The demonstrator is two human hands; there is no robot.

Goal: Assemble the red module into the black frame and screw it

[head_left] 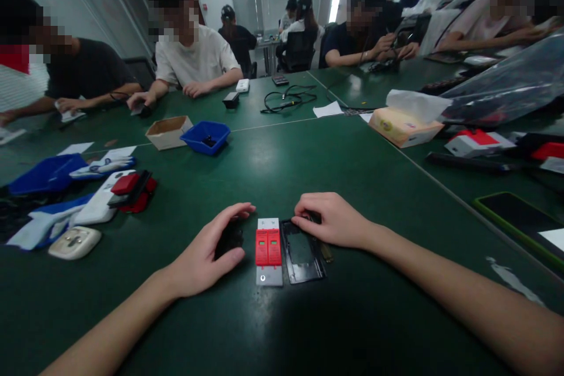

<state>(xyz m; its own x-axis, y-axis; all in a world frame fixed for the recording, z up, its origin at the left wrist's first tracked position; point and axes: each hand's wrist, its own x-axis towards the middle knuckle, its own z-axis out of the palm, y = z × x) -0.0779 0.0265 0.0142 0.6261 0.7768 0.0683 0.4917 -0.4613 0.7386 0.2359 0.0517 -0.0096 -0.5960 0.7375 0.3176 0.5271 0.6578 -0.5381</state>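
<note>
Left hand (pixel 200 258): fingers parted, beside the red-and-white module (pixel 268 252). Right hand (pixel 330 217): fingers at the far end of the neighbouring black frame (pixel 307 272), pinch unclear. It looks light, stiff; hold its rims.

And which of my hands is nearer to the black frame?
Right. Your right hand is at the far edge of the black frame; your left hand is apart, left of the red and white block.

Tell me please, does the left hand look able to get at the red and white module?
Probably yes: the left hand is open beside the red and white module, with the right hand out of the way at the black frame. Something dark by the left thumb is too unclear to name.
</note>
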